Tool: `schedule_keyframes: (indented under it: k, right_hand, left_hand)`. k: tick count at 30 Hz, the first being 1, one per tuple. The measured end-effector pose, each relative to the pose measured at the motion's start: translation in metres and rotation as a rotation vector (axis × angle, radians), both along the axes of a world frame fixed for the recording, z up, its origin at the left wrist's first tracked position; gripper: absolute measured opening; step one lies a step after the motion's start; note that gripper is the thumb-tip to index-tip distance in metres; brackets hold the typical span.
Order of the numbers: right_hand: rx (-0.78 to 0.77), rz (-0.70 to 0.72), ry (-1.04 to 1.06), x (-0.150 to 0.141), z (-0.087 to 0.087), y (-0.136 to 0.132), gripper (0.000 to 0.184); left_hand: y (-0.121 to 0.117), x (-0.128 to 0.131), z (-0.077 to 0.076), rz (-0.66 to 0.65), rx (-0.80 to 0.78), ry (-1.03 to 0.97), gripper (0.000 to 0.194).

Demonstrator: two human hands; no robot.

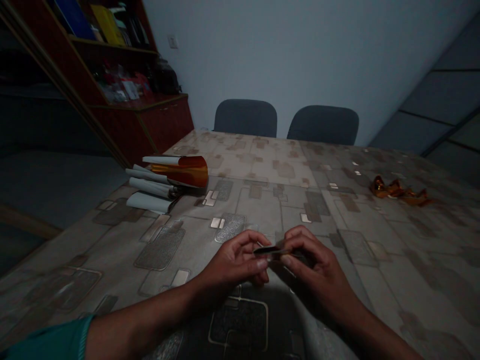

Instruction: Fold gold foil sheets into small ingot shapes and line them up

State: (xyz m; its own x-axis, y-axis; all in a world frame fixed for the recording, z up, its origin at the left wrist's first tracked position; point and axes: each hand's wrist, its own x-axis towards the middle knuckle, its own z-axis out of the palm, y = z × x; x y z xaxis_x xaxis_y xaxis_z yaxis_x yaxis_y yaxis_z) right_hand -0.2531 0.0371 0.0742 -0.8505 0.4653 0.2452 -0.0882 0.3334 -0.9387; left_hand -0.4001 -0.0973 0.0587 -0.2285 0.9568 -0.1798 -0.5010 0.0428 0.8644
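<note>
- Dark strip, material hard to tell, pinched from both sides by left hand and right hand, both grips closed, apparently to keep it steady above the patterned tabletop
- White rolls and amber film lie at the tabletop's far left
- Crumpled amber foil lies toward the tabletop's right

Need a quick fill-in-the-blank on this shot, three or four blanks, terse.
The left hand and right hand pinch a thin dark strip between their ____. The crumpled amber foil lies on the ____ side of the patterned table cover. The rolled white sheets lie toward its ____ side. ____ dark chairs stand beyond its far edge.

Missing words: fingertips; right; left; two.
</note>
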Motion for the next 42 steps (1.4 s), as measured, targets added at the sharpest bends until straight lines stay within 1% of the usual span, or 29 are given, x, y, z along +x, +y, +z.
schedule_keyframes:
  k: [2,5,7,9,11,16,18,20,22,23,24,26,28,30,32,35,37,39,42]
  right_hand:
    - [0.020,0.014,0.020,0.001,-0.001,0.002,0.009]
    - [0.095,0.058,0.032,0.001,-0.003,0.003,0.007]
    - [0.182,0.105,0.046,0.001,-0.002,0.003,0.009]
    - [0.266,0.156,0.060,0.001,0.000,0.004,0.016]
    - [0.332,0.200,0.048,0.001,0.002,0.006,0.019]
    - [0.431,0.266,0.013,0.004,0.005,0.013,0.009]
    - [0.483,0.273,0.013,0.005,0.006,0.015,0.016]
    - [0.518,0.263,0.011,0.006,0.007,0.015,0.025]
    - [0.484,0.217,0.012,0.006,0.007,0.014,0.031]
    - [0.423,0.175,0.000,0.006,0.007,0.013,0.030]
    - [0.331,0.125,-0.021,0.006,0.006,0.012,0.028]
    - [0.095,0.062,-0.079,0.005,0.002,0.008,0.021]
    - [-0.117,0.069,-0.128,0.004,-0.003,0.004,0.021]
    - [-0.220,0.102,-0.154,0.002,-0.007,-0.001,0.025]
    - [-0.231,0.084,-0.184,-0.001,-0.010,-0.006,0.027]
    - [-0.197,0.039,-0.222,-0.004,-0.010,-0.010,0.025]
    - [-0.196,0.040,-0.226,-0.005,-0.009,-0.009,0.024]
    - [-0.189,0.049,-0.236,-0.005,-0.008,-0.008,0.024]
    - [-0.126,0.038,-0.279,-0.005,-0.006,-0.007,0.021]
  left_hand:
    - [-0.001,0.000,0.000,-0.042,-0.058,-0.040,0.028]
    - [-0.001,0.000,-0.001,-0.099,-0.130,-0.149,0.031]
    - [-0.001,-0.001,-0.003,-0.171,-0.138,-0.241,0.030]
    - [-0.001,-0.002,-0.006,-0.249,-0.134,-0.311,0.031]
    - [-0.001,-0.003,-0.009,-0.283,-0.124,-0.331,0.036]
    - [-0.001,-0.002,-0.012,-0.249,-0.128,-0.303,0.048]
    - [0.000,-0.002,-0.010,-0.192,-0.135,-0.271,0.048]
    - [0.000,-0.002,-0.007,-0.105,-0.132,-0.221,0.045]
    - [0.000,-0.001,-0.004,-0.021,-0.130,-0.169,0.041]
    - [0.001,-0.001,-0.003,0.010,-0.130,-0.147,0.040]
    - [0.001,-0.001,-0.003,0.035,-0.130,-0.131,0.040]
    - [0.002,0.000,-0.003,0.076,-0.113,-0.105,0.041]
    - [0.003,0.001,-0.005,0.106,-0.083,-0.078,0.041]
    - [0.004,0.003,-0.008,0.118,-0.049,-0.043,0.041]
    - [0.005,0.005,-0.010,0.120,-0.020,-0.010,0.041]
    - [0.006,0.007,-0.013,0.124,-0.003,0.021,0.041]
    - [0.006,0.006,-0.014,0.128,-0.003,0.030,0.041]
    - [0.007,0.005,-0.015,0.154,-0.001,0.029,0.042]
    - [0.006,0.003,-0.014,0.209,-0.003,0.021,0.042]
